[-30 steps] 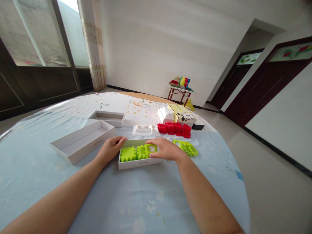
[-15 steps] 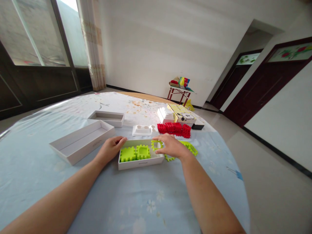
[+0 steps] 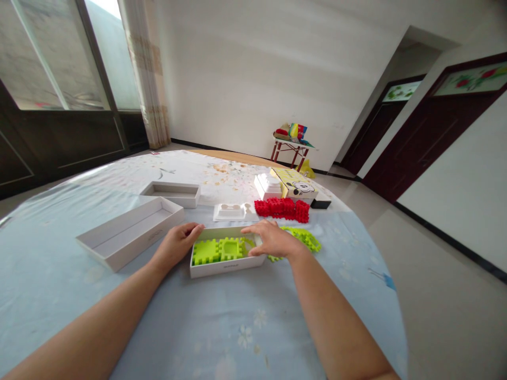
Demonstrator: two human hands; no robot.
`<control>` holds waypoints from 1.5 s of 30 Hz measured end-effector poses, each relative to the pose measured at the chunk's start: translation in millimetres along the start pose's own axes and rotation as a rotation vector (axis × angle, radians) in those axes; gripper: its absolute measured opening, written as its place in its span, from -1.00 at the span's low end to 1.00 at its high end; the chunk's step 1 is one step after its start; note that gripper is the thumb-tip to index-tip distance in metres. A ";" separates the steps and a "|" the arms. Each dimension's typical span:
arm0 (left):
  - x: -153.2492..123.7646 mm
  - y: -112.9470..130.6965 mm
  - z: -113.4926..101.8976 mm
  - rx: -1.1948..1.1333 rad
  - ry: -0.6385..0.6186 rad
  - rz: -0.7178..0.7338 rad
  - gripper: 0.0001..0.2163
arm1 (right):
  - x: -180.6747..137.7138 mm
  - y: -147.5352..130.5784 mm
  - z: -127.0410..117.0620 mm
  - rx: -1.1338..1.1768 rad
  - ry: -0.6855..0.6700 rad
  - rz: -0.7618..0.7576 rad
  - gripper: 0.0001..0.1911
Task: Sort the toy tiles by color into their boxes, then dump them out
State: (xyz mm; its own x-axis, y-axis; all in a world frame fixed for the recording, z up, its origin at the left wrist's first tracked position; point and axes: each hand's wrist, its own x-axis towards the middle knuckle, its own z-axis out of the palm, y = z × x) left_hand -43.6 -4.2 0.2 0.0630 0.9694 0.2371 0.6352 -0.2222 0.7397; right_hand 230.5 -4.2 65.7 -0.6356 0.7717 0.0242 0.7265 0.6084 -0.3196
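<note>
A shallow white box (image 3: 225, 268) lies before me with lime-green toothed foam-like pieces in it: a solid piece (image 3: 205, 250) at the left and a piece with a square recess (image 3: 231, 248) beside it. My left hand (image 3: 181, 241) grips the box's left end, thumb along the rim. Inside the right end, my right hand (image 3: 273, 240) has its thumb and fingers around a hollow green toothed piece (image 3: 248, 244), partly hidden by the hand. More green toothed pieces (image 3: 307, 238) lie on the cloth just right of the box, behind my right wrist.
Red toothed pieces (image 3: 282, 209) lie beyond the box, with a white moulded tray (image 3: 233, 212) to their left. An open white lid or box (image 3: 132, 229) and a grey-lined box (image 3: 171, 194) stand at left. A yellow cartoon box (image 3: 295, 184) sits at the back right.
My right hand has moved slightly left and down, bringing the hollow green piece lower into the box beside the recessed piece. My left hand stays on the box's end.
</note>
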 end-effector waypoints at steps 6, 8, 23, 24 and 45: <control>-0.4 3.1 -0.9 -0.010 -0.009 -0.003 -0.58 | -2.4 -0.4 -1.7 0.021 0.019 0.006 -0.43; -0.3 2.5 -0.6 -0.014 -0.008 -0.003 -0.58 | -1.9 -0.9 -1.3 0.015 0.023 0.010 -0.44; 0.5 -0.4 -0.2 -0.002 0.011 0.018 -0.57 | 10.9 -10.1 4.5 -0.184 -0.067 0.033 -0.63; 0.5 -0.2 -0.3 -0.001 0.011 0.020 -0.57 | 10.6 -10.7 3.9 -0.186 -0.069 0.033 -0.65; -1.1 4.5 -0.1 -0.012 -0.003 0.019 -0.57 | 24.5 -23.4 -5.8 -0.219 -0.207 -0.054 -0.62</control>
State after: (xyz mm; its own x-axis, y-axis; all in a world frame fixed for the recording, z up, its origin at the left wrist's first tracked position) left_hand -40.8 -6.2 3.3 0.0767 0.9654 0.2493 0.6245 -0.2414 0.7428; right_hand 199.5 1.6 79.2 -0.6979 0.6969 -0.1649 0.7152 0.6900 -0.1107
